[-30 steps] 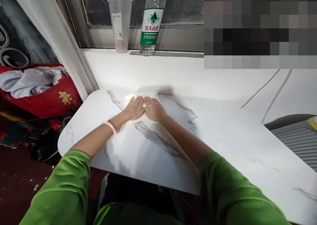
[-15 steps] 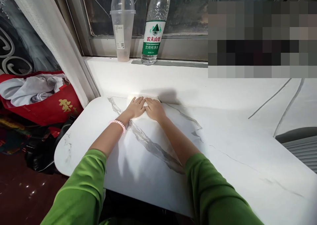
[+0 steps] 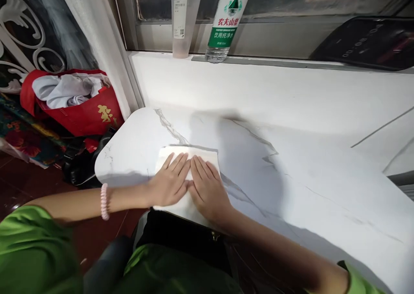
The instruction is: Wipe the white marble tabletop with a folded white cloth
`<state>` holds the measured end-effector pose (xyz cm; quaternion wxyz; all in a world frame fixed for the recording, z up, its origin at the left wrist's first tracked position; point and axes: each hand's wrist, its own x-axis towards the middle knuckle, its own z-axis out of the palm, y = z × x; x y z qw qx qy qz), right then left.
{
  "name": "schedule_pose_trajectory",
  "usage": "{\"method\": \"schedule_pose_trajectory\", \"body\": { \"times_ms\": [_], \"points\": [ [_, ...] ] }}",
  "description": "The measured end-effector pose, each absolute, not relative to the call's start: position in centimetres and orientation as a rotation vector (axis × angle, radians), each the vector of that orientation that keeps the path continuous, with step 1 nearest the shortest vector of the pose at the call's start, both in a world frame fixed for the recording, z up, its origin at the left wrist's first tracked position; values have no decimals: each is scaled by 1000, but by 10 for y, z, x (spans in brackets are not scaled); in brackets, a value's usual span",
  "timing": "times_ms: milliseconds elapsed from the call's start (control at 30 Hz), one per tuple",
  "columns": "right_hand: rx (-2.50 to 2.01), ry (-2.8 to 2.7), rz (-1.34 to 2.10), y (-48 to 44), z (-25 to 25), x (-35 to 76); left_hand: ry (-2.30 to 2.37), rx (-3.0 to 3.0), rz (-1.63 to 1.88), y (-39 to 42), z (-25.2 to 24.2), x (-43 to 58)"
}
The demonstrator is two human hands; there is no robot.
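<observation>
1. The left hand (image 3: pixel 170 182) and right hand (image 3: pixel 207 189) lie flat side by side, fingers straight, forefingers touching.
2. Both press the folded white sheet (image 3: pixel 209 156), now at the near edge of the table (image 3: pixel 291 177), lower centre of the frame; earlier it lay at the far edge.
3. The bottle (image 3: pixel 224 26) and cup (image 3: pixel 182 22) now stand cropped at the top.

Flat white folded cloth (image 3: pixel 188 154) at the marble table's near edge
</observation>
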<state>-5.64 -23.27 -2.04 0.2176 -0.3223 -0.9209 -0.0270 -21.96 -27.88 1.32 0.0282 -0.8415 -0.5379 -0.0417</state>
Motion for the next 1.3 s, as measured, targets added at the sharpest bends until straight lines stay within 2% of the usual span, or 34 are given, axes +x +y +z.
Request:
{"method": "schedule_pose_trajectory", "body": {
  "times_ms": [100, 200, 400, 600, 767, 967, 1300],
  "points": [
    [-803, -2600, -23, -254, -15, -62, -1748, -2569, -143, -310, 15, -225],
    [-723, -2605, -8, -237, -14, -82, -1911, -2525, -109, -301, 17, -235],
    [-860, -2599, -1, -129, -17, -147, -2275, -2259, -132, -189, 18, -274],
    [-1061, -2512, -3, -35, -19, -196, -2160, -2382, -186, -73, 12, -324],
    [-1188, -2445, 62, -12, -22, -209, -2095, -2442, -222, -41, 10, -338],
    [-1211, -2433, 117, -54, -19, -209, -2125, -2434, -170, -85, 14, -333],
    [-973, -2560, 363, -228, 4, -246, -2157, -2356, -249, -273, 22, -386]
  ]
}}
